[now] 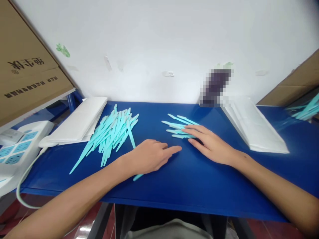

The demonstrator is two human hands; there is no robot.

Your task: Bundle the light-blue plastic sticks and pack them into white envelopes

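Observation:
A large loose pile of light-blue plastic sticks (112,131) lies left of centre on the blue table (159,192). My left hand (153,156) is right of the pile, its index finger pointing right and the other fingers curled; one stick (138,177) passes beneath it, and whether the fingers grip anything is hidden. My right hand (209,142) rests with fingers spread over the right ends of a smaller group of sticks (176,126), touching them.
White folded sheets (77,121) lie at left, beside a power strip (21,142) with a white cable. More white sheets (256,127) lie at right. A cardboard box (32,66) stands at left. Blurred light-blue sticks (309,108) show at the far right, before another box (291,83).

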